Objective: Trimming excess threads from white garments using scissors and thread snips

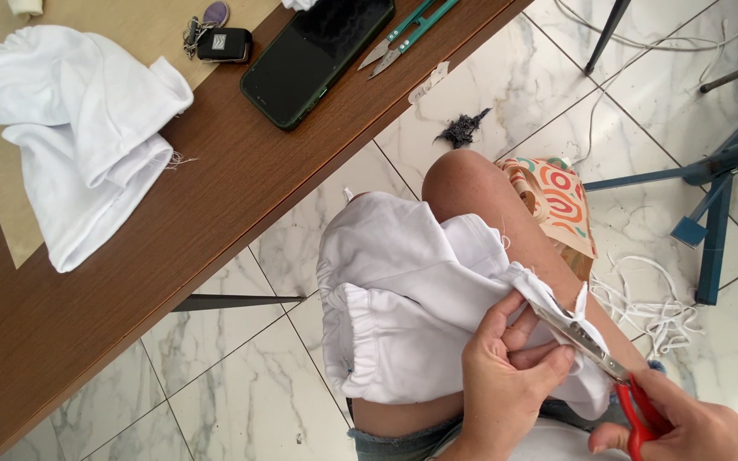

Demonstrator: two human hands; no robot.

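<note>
A white gathered garment [403, 290] lies over my knee. My left hand [506, 371] pinches its edge near the right side. My right hand [685, 427] holds red-handled scissors [591, 346], whose blades point up-left into the fabric edge beside my left fingers. A second white garment [79, 128] lies crumpled on the brown table [241, 196] at the upper left.
On the table are a black phone [313, 55], teal thread snips [403, 34] and a key fob with keys [215, 38]. White elastic strips [651, 307], a patterned cloth [557, 201] and a dark scrap [463, 128] lie on the marble floor. Blue metal legs [711, 222] stand at the right.
</note>
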